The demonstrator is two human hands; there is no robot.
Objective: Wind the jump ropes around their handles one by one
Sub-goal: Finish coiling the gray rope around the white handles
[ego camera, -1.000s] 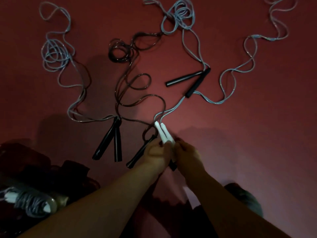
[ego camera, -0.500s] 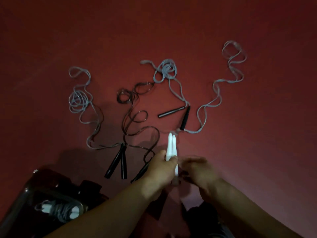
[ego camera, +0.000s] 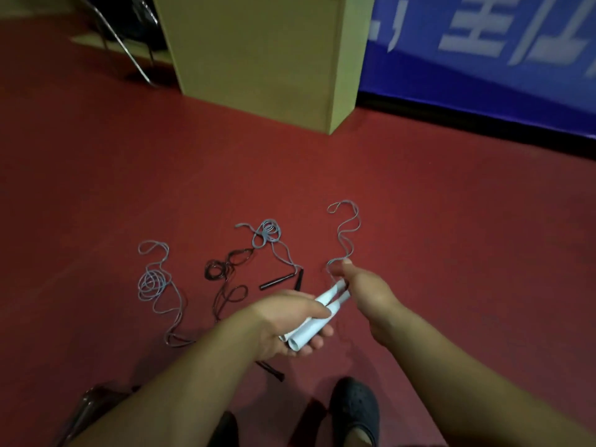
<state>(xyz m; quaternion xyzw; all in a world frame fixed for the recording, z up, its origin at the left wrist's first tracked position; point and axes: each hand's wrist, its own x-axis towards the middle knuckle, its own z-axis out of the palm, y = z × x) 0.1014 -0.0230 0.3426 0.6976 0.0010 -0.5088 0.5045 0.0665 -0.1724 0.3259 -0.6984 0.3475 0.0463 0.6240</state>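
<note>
The banner (ego camera: 483, 50) at 1 o'clock is blurred and cut off — its letters cannot be read; the left hand (ego camera: 283, 321) hides the handles' (ego camera: 325, 304) middle.

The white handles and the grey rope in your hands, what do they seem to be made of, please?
The pair of white cylindrical handles, gripped in the left hand, look like smooth matte plastic: even colour, hollow open ends. The thin grey rope, pinched by the right hand, seems a plastic-coated cord, since it keeps springy curls; the core is hidden.

Bare forearms with no sleeves, black perforated clog (ego camera: 354, 411) on one foot
</note>
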